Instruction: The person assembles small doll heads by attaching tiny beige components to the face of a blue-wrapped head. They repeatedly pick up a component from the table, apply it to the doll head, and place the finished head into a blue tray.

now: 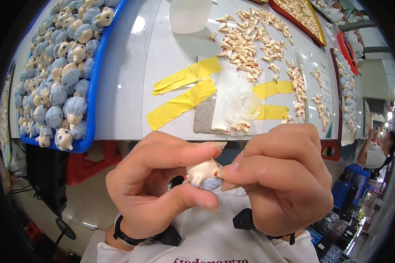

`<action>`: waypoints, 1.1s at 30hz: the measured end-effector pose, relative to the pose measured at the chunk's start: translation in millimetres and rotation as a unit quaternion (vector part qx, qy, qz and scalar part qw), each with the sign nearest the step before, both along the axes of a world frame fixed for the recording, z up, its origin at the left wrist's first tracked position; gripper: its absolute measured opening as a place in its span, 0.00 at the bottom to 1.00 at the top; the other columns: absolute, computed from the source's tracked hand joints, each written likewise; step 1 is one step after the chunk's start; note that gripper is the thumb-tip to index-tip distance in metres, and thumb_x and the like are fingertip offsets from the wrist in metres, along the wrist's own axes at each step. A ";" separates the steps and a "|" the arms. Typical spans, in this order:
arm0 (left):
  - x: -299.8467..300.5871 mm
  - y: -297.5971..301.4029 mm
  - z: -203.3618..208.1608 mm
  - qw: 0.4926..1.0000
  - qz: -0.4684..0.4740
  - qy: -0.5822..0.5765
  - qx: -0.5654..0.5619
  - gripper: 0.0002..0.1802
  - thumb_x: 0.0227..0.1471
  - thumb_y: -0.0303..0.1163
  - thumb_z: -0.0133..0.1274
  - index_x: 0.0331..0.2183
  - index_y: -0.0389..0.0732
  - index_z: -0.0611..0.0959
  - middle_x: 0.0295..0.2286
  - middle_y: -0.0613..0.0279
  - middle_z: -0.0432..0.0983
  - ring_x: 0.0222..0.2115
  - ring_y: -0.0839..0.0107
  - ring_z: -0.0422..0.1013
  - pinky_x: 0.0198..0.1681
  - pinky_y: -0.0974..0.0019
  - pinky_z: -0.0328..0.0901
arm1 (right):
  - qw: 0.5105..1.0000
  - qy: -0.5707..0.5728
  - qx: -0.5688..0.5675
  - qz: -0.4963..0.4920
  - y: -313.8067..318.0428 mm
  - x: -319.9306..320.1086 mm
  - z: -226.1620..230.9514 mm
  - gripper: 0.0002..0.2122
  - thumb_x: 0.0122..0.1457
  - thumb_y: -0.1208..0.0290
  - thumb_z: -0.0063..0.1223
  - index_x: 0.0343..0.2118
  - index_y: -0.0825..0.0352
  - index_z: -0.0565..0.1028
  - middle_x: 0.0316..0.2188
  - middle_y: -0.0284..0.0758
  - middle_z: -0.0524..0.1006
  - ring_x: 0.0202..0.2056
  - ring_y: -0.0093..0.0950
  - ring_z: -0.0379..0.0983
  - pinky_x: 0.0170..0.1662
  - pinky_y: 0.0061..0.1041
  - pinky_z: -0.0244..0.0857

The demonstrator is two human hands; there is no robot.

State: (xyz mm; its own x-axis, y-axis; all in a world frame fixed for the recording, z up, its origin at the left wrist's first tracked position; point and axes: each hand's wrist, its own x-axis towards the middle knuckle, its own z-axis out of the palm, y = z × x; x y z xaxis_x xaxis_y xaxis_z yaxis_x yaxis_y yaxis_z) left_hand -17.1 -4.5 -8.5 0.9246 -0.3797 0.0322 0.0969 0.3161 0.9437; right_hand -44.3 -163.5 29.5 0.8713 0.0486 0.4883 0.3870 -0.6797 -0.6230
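My left hand (153, 184) holds a small doll head (202, 172) between thumb and fingers, in front of the table's near edge. The head is cream-coloured with light blue hair, tilted so its blue part points down. A red dot shows on its left side. My right hand (281, 175) pinches at the head's right side, where a tiny cream piece with a red spot (216, 174) shows at the fingertips. Most of that piece is hidden by the fingers. Beyond my hands, many small cream pointed pieces with red tips (241, 48) lie scattered on the white table (127, 87).
A blue tray (92, 87) full of blue-haired doll heads stands at the left. Clear round dishes (241, 106) sit on a taped-down pad with yellow tape (182, 105). A translucent container (189, 15) and a red tray (300, 19) stand farther back. Another person (377, 149) is at far right.
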 end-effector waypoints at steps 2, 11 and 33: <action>-0.4 0.9 0.9 1.000 -0.001 0.003 0.019 0.29 0.33 0.43 0.65 0.35 0.33 0.75 0.29 0.54 0.74 0.29 0.73 0.68 0.33 0.74 0.62 | 1.000 -0.004 0.001 0.001 -1.1 -0.1 -1.8 0.13 0.25 0.87 0.54 0.20 0.64 0.75 0.18 0.31 0.71 0.21 0.23 0.64 0.24 0.19 0.55; 5.8 3.0 -1.6 0.982 0.016 -0.165 0.091 0.24 0.31 0.30 0.63 0.35 0.33 0.77 0.31 0.55 0.74 0.29 0.70 0.69 0.32 0.72 0.62 | 0.985 0.101 0.136 0.026 -8.9 -10.5 -0.6 0.17 0.37 0.75 0.63 0.33 0.67 0.72 0.32 0.36 0.71 0.27 0.23 0.66 0.30 0.20 0.59; 48.7 75.2 36.9 0.681 0.133 -0.501 0.517 0.13 0.50 0.23 0.45 0.40 0.32 0.71 0.44 0.48 0.64 0.43 0.61 0.63 0.49 0.61 0.56 | 0.817 0.261 -0.296 -0.422 -300.6 -73.1 2.9 0.11 0.44 0.79 0.47 0.34 0.65 0.70 0.34 0.38 0.69 0.38 0.37 0.67 0.39 0.27 0.62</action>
State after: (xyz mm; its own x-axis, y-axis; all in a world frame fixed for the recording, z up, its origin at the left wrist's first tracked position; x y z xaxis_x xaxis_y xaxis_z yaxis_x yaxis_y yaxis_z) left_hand 31.7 70.6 28.4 0.6762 -0.5018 0.5394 -0.6904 -0.6871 0.2262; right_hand -117.4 -464.2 32.4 0.7988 -0.5829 0.1488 -0.5869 -0.8094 -0.0201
